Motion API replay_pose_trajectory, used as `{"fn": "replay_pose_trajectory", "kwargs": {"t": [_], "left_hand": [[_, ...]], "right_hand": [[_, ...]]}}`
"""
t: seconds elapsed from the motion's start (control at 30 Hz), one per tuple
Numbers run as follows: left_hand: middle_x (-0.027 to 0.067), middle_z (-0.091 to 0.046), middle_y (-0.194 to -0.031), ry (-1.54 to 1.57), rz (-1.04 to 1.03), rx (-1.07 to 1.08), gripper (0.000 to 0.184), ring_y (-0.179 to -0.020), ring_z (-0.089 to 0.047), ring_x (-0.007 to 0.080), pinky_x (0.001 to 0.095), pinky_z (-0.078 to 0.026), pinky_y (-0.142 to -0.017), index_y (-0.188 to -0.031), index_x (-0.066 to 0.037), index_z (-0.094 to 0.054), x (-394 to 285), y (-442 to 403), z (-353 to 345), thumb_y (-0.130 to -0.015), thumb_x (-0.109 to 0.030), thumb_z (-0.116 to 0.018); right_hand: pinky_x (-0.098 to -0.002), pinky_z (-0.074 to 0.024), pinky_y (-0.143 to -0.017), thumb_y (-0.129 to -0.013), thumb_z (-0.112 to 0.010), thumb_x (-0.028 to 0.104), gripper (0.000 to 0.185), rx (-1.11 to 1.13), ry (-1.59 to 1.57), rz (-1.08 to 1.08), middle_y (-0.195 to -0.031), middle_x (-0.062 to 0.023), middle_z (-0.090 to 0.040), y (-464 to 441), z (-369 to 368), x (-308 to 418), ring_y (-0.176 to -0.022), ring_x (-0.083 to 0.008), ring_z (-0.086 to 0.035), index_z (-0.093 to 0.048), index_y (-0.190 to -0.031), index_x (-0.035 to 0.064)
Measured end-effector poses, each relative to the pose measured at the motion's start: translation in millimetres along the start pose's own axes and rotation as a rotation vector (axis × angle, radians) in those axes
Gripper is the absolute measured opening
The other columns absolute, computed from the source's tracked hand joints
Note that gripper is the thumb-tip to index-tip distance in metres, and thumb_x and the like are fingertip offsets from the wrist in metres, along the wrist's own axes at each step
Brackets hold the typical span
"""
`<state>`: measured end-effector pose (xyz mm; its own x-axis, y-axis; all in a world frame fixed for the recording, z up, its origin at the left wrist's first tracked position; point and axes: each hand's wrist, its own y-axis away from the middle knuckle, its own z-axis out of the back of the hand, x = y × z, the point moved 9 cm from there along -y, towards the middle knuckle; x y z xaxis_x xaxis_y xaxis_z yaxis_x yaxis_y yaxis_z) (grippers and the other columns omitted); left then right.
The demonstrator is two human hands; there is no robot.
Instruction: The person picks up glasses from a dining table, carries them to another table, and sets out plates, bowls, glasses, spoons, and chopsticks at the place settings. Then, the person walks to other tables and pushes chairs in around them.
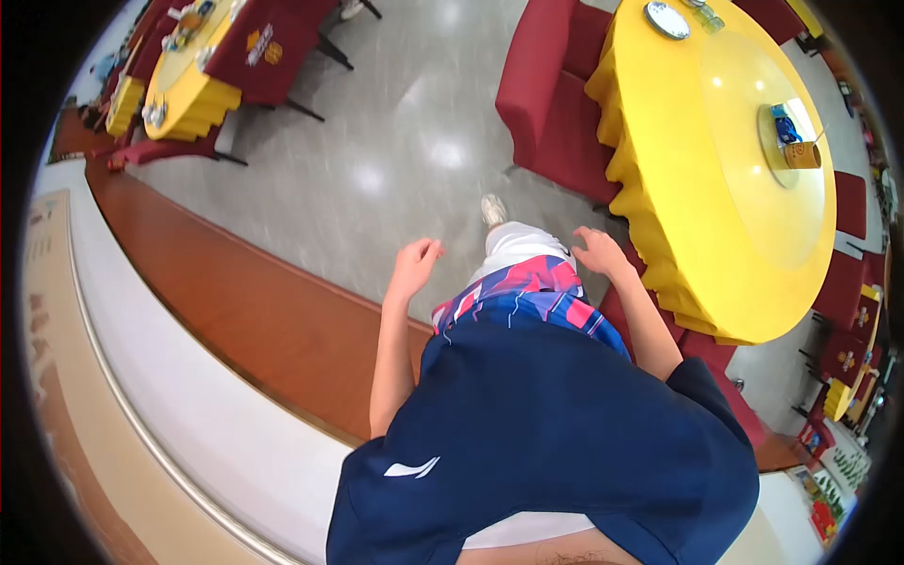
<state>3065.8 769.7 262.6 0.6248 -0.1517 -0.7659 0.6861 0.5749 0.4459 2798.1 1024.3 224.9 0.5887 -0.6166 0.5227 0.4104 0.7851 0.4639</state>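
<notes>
My left hand [414, 266] hangs in the air in front of my body, on the left, above the grey floor and close to the brown wooden strip along the wall. Its fingers are loosely bent, and no object shows in it. On the other side, my right hand [600, 252] is held out beside my white trouser leg [520, 245], its fingers apart and curved downward, with nothing in them. A dark red chair [556, 122] and the yellow cloth of a round table [664, 226] are nearest to it. Neither hand visibly touches anything.
On the round table are a turntable [730, 179], a brown box [802, 155], a blue packet [787, 130], plates [667, 20] and glasses [713, 24]. Another yellow-covered table [193, 108] with red chairs stands at upper left. A white wall [188, 348] runs along the left.
</notes>
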Motion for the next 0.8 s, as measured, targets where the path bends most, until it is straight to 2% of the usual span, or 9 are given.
{"fn": "replay_pose_trajectory", "kwargs": {"t": [0.1,0.17,0.23,0.37,0.5,0.57,0.6,0.7,0.8], "left_hand": [[0.0118,-0.071,-0.088,0.066,0.006,-0.017,0.035,-0.084,-0.063,0.0150,0.0303,-0.047,-0.078,-0.078,0.003,-0.059,-18,-45,40,-0.096,-0.025,-0.050],[0.0133,-0.070,-0.089,0.054,0.010,-0.010,0.035,-0.086,-0.063,0.0151,0.0300,-0.048,-0.079,-0.075,0.002,-0.057,-23,-83,60,-0.097,-0.024,-0.050],[0.0139,-0.070,-0.091,0.088,-0.011,-0.055,0.032,-0.087,-0.063,0.0153,0.0304,-0.047,-0.080,-0.077,0.003,-0.057,-20,-106,80,-0.096,-0.022,-0.049],[0.0135,-0.070,-0.093,0.151,0.047,-0.072,0.029,-0.090,-0.063,0.0162,0.0304,-0.047,-0.081,-0.080,0.003,-0.059,-26,-150,107,-0.096,-0.020,-0.048],[0.0126,-0.069,-0.095,0.230,0.024,0.002,0.019,-0.092,-0.064,0.0175,0.0296,-0.048,-0.083,-0.093,0.003,-0.060,-5,-202,108,-0.094,-0.012,-0.049],[0.0121,-0.068,-0.094,0.238,0.037,0.055,0.017,-0.091,-0.064,0.0178,0.0294,-0.048,-0.083,-0.098,0.003,-0.060,-8,-234,112,-0.094,-0.010,-0.050],[0.0122,-0.068,-0.095,0.225,0.049,0.116,0.017,-0.091,-0.064,0.0178,0.0295,-0.048,-0.083,-0.101,0.004,-0.059,-11,-254,115,-0.094,-0.010,-0.051],[0.0118,-0.068,-0.096,0.181,0.045,0.216,0.019,-0.092,-0.065,0.0181,0.0299,-0.049,-0.083,-0.104,0.003,-0.059,-12,-314,137,-0.094,-0.011,-0.052],[0.0102,-0.070,-0.096,0.029,-0.086,0.241,0.017,-0.092,-0.066,0.0199,0.0293,-0.049,-0.080,-0.101,-0.004,-0.063,-21,-369,182,-0.091,-0.016,-0.056]], "right_hand": [[-0.0462,-0.0473,-0.089,-0.082,-0.062,0.026,0.040,-0.122,0.019,-0.026,-0.107,-0.0242,-0.062,-71,48,17,-0.101,-0.0404,-0.059,-0.056,-0.115,0.0043],[-0.0474,-0.0474,-0.088,-0.086,-0.060,0.031,0.041,-0.298,-0.128,-0.005,-0.109,-0.0245,-0.060,-119,75,24,-0.102,-0.0411,-0.058,-0.054,-0.116,0.0040],[-0.0487,-0.0468,-0.088,-0.092,-0.052,0.039,0.045,-0.426,-0.155,-0.024,-0.111,-0.0250,-0.059,-162,99,31,-0.104,-0.0428,-0.057,-0.052,-0.117,0.0023],[-0.0445,-0.0437,-0.097,-0.091,-0.053,0.046,0.068,-0.423,-0.392,-0.089,-0.127,-0.0304,-0.050,-220,157,66,-0.117,-0.0429,-0.051,-0.041,-0.134,-0.0046],[-0.0426,-0.0419,-0.100,-0.085,-0.058,0.051,0.090,-0.400,-0.378,-0.146,-0.133,-0.0340,-0.043,-275,173,85,-0.123,-0.0417,-0.048,-0.025,-0.140,-0.0118],[-0.0433,-0.0418,-0.100,-0.079,-0.064,0.055,0.105,-0.450,-0.298,-0.316,-0.132,-0.0350,-0.043,-297,182,86,-0.121,-0.0424,-0.049,-0.016,-0.141,-0.0149],[-0.0444,-0.0438,-0.098,-0.073,-0.068,0.054,0.109,-0.515,-0.274,-0.365,-0.130,-0.0332,-0.046,-309,188,85,-0.118,-0.0425,-0.051,-0.016,-0.142,-0.0120],[-0.0454,-0.0462,-0.095,-0.070,-0.070,0.052,0.108,-0.536,-0.164,-0.543,-0.127,-0.0316,-0.048,-325,209,98,-0.114,-0.0415,-0.054,-0.019,-0.142,-0.0099],[-0.0453,-0.0482,-0.092,-0.070,-0.070,0.050,0.106,-0.486,-0.156,-0.698,-0.127,-0.0297,-0.049,-341,225,120,-0.112,-0.0379,-0.057,-0.019,-0.143,-0.0064]]}}
